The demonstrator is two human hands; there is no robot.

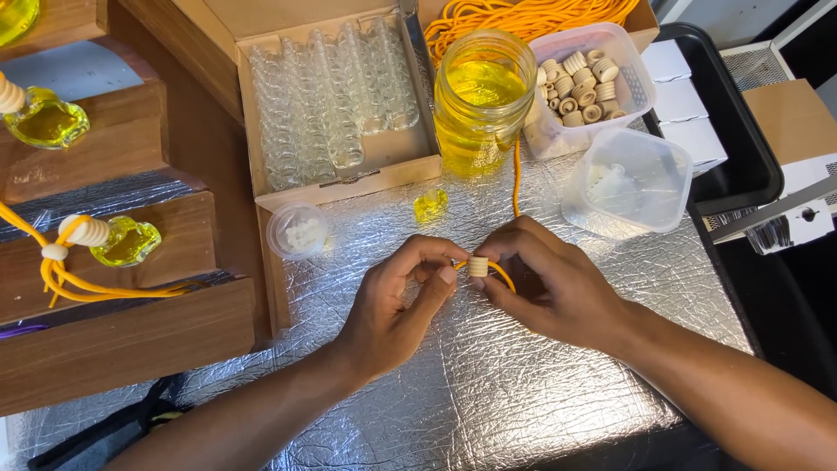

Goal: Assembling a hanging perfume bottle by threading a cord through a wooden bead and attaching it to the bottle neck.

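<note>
While pinched between both hands near desk centre, wooden bead (pixel 478 266) sits threaded on orange cord (pixel 516 179), cord axis running toward far edge. Left hand (pixel 397 301) fingertips grasping cord end; right hand (pixel 549 283) fingertips grasping bead, equally near.

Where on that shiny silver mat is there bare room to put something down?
Bare silver foil mat lies below both hands, left hand and right hand. Crowded above: cardboard box of glass bottles, glass jar of yellow liquid, clear plastic tubs.
</note>
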